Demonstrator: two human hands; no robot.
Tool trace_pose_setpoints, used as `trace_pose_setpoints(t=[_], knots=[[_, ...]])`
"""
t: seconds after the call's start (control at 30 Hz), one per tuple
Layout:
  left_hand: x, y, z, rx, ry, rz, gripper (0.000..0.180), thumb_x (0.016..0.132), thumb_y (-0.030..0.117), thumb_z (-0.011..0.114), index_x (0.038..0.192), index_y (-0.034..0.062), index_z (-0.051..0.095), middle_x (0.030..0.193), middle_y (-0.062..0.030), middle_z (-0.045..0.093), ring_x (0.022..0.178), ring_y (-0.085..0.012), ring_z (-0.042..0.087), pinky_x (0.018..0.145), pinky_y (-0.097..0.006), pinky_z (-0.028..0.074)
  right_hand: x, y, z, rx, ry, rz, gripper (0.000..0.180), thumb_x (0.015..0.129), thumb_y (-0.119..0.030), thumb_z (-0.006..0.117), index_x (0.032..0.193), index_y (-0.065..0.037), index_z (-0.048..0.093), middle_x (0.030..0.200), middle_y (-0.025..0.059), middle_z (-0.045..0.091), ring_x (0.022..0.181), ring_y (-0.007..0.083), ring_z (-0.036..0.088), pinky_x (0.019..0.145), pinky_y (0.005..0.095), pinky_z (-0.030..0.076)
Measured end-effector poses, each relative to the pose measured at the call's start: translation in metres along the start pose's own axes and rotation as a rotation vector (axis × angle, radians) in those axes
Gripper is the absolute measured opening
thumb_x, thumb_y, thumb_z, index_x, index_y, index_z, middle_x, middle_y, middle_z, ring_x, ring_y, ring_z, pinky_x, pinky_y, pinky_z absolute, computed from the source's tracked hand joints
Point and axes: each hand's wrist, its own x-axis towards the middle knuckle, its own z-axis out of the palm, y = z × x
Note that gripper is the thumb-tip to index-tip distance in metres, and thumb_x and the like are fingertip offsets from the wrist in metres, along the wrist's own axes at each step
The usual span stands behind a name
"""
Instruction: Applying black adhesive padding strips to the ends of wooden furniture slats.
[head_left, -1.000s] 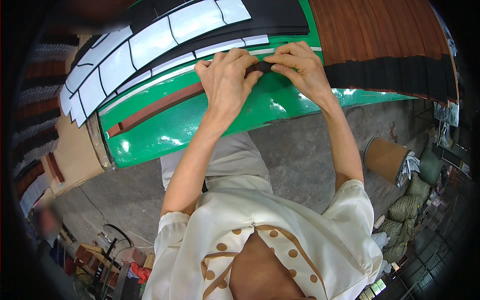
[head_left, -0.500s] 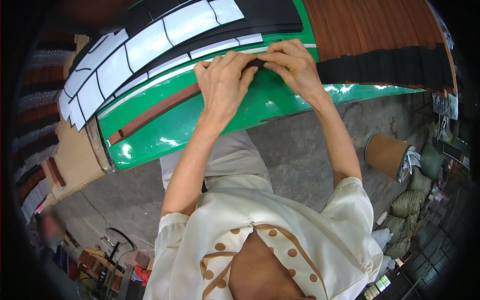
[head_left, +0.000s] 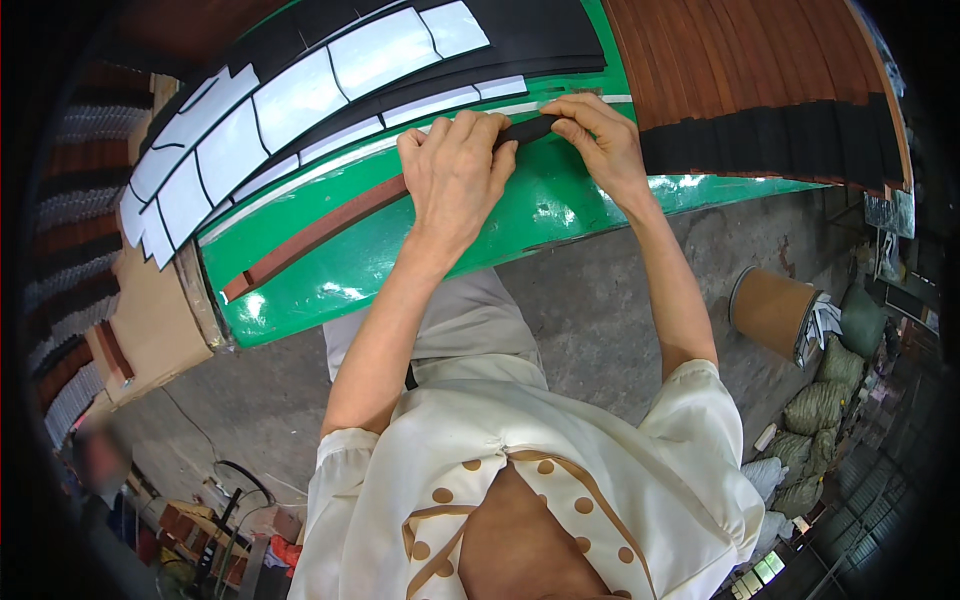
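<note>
A long reddish-brown strip (head_left: 330,229), apparently wood, lies slantwise over the green tabletop (head_left: 540,205). Its right-hand end is covered by a black wrap (head_left: 528,130). My left hand (head_left: 455,175) is closed over the strip where the brown meets the black, hiding that part. At the far end of the wrap, my right hand (head_left: 605,150) pinches the black material between thumb and fingers. Just beyond my hands lie black sheets (head_left: 530,45) and overlapping white-faced pieces with black edges (head_left: 300,90).
Many brown strips with black ends (head_left: 750,90) lie side by side at the right. Further stacked strips (head_left: 80,210) stand at the far left, near a cardboard sheet (head_left: 155,330). A brown drum (head_left: 765,305) and several sacks (head_left: 815,405) sit on the floor at right.
My right hand has shifted slightly right and down, away from my left, so more of the black wrap shows between them. My left hand stays on the strip.
</note>
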Motion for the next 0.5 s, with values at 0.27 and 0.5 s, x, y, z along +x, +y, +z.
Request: trace_pose_setpoints(t=[0.27,0.5], knots=[[-0.004,0.001,0.001,0.026,0.021,0.041,0.019,0.074,0.018,0.069,0.091,0.0129,0.065,0.080,0.0031,0.060,0.069,-0.0144,0.053,0.068,-0.033,0.031,-0.013,0.002,0.006,0.097,0.048,0.073,0.017,0.083,-0.009,0.064,0.098,-0.003,0.067,0.095,0.0060,0.062,0.081,0.0151,0.060,0.070,0.0245,0.048],[-0.001,0.002,0.002,0.073,0.068,0.103,0.024,0.073,0.016,0.069,0.096,0.0187,0.066,0.083,0.0069,0.060,0.069,-0.0129,0.052,0.066,-0.032,0.031,-0.020,0.000,0.014,0.496,0.111,0.353,0.018,0.085,-0.007,0.062,0.103,-0.003,0.065,0.103,0.0019,0.059,0.092,0.0089,0.055,0.077,0.0207,0.046]])
